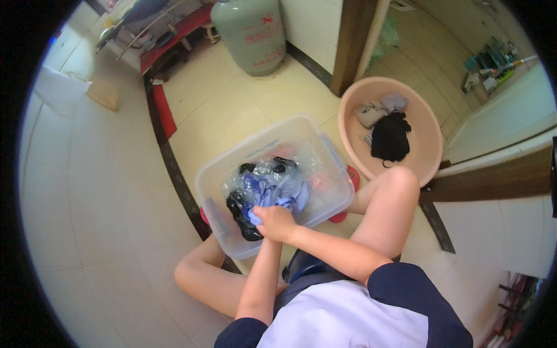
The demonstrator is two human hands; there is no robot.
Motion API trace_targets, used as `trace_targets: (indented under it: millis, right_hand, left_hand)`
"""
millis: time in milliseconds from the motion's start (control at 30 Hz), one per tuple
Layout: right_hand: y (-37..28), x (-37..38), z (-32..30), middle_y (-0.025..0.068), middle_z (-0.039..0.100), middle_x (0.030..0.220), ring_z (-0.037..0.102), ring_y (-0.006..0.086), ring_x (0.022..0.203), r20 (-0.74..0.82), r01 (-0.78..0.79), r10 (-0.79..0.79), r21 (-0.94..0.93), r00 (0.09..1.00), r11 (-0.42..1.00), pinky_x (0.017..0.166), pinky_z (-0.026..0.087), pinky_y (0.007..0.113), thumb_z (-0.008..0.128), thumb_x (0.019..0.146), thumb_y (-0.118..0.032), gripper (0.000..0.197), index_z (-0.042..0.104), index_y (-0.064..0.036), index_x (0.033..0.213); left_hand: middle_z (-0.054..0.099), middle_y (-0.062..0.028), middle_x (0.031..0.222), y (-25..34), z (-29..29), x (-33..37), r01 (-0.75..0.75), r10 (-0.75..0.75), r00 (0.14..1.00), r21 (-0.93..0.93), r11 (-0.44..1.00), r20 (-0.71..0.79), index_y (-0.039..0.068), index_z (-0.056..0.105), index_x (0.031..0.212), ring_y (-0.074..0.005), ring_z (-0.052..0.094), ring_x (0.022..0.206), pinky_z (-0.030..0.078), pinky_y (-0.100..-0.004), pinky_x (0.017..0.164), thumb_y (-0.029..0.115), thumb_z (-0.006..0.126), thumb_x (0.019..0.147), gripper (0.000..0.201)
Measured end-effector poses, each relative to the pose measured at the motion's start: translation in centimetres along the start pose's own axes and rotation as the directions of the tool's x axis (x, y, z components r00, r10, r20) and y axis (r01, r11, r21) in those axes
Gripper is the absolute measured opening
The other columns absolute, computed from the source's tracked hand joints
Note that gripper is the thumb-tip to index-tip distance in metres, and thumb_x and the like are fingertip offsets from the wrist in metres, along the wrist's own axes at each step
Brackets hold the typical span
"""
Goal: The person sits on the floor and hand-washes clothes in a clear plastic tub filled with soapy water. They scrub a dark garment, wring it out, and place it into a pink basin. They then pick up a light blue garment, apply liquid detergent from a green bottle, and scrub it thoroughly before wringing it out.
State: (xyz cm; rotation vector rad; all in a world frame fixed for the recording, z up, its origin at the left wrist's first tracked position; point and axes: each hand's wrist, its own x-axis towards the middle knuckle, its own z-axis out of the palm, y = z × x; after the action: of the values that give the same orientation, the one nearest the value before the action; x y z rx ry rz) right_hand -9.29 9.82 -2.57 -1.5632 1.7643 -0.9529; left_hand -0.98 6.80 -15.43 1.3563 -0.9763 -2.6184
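While your closed right hand (277,225) holds blue cloth (277,196) toward six o'clock in the tub (316,138), left hand's grip untellable, washing probably needs rubbing next.

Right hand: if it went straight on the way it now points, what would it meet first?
The right hand would probably meet the blue cloth at its fingers first, then the black cloth just beyond; depth is hard to judge here.

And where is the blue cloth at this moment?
In the head view, the blue cloth is near the middle, inside the clear tub, between black cloth on its left and the right hand at its near edge.
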Motion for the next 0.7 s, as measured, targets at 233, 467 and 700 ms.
trace_targets:
  millis: [233, 467, 700]
  right_hand:
    - [1.3, -0.6, -1.1, 0.0215, 0.062, 0.078, 0.061, 0.0394, 0.077, -0.237, -0.198, 0.254, 0.239, 0.938, 0.951, 0.067, 0.049, 0.046, 0.06, 0.068, -0.01, 0.024, 0.055, -0.0042, 0.091]
    - [-0.2, 0.3, -7.2, 0.0191, 0.056, 0.116, 0.053, 0.0338, 0.109, 0.018, 0.025, -0.032, 0.282, 0.999, 0.959, 0.094, 0.042, 0.038, 0.066, 0.075, -0.023, 0.039, 0.06, -0.0028, 0.107]
    - [9.0, -13.2, -27.7, 0.0011, 0.059, 0.074, 0.055, 0.009, 0.067, -0.707, 0.112, 0.438, 0.586, 0.556, 0.803, 0.065, 0.045, 0.023, 0.057, 0.087, -0.01, 0.007, 0.06, -0.0043, 0.09]
  left_hand:
    - [0.041, -0.0066, 0.136, 0.1, 0.6, -1.5, -0.092, 0.117, 0.993, -0.446, 0.89, 0.029, 0.011, 0.039, 0.132, -0.0206, 0.042, 0.124, 0.036, -0.0346, 0.099, 0.027, 0.061, 0.081, 0.058]
    - [0.038, -0.0022, 0.138, 2.4, 3.8, -4.2, -0.238, 0.224, 0.971, -0.4, 0.885, -0.082, 0.012, 0.035, 0.135, -0.0173, 0.038, 0.126, 0.033, -0.0326, 0.102, 0.029, 0.063, 0.083, 0.062]
    - [0.05, -0.005, 0.126, 5.6, 4.6, -5.4, -0.442, 0.443, 0.893, 0.035, 0.896, -0.073, 0.01, 0.046, 0.126, -0.0221, 0.051, 0.112, 0.043, -0.0397, 0.095, 0.009, 0.061, 0.08, 0.049]
